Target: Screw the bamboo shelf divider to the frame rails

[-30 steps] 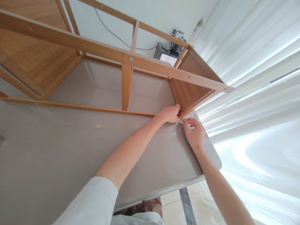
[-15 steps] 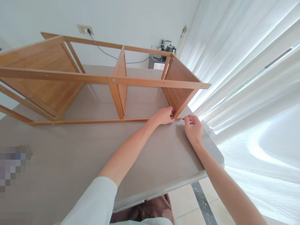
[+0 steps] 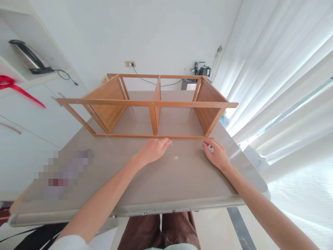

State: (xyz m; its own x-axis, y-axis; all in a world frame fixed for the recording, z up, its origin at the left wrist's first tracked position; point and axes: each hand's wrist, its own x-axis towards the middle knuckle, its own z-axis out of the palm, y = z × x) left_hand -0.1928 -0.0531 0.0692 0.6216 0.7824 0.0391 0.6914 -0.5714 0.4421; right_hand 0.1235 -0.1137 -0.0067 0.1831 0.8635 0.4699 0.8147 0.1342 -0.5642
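Note:
A wooden shelf frame lies on its side on the grey-brown table, its panels standing upright between the rails. My left hand is just in front of the lower rail, near the middle panel, with its fingers loosely stretched to the right and nothing visible in them. By the right end of that rail, my right hand is pinched closed. A small thin piece peeks out at its fingertips, too small to name.
A blurred-out item lies on the table's left side. White curtains hang along the right. Behind the frame, a kettle stands on a dark cabinet. Another kettle sits on a shelf at left, above a red ribbon.
My left hand has let go of the frame's lower right corner and moved left. My right hand has come slightly away from the rail end. The view has pulled back, showing more of the left side.

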